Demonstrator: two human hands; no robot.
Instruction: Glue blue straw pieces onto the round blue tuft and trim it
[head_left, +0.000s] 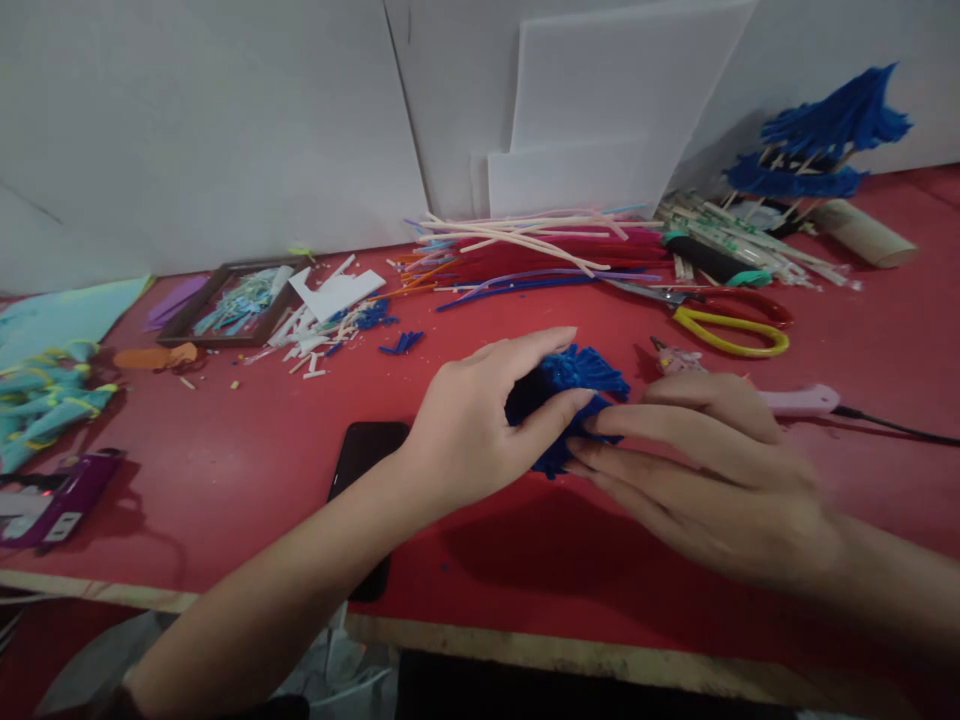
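Note:
A blue tufted bundle of cut strips is held above the red table between both hands. My left hand curls around its left side, thumb and fingers closed on it. My right hand meets it from the right, its fingers stretched out and pressed against the bundle's underside and edge. A pink glue gun lies just behind my right hand, and a black phone lies partly under my left forearm.
Yellow-and-red scissors, a pile of coloured sticks, white foam boards, and finished blue tufts on skewers stand at the back. A frame with scraps, teal pieces and a purple device lie left.

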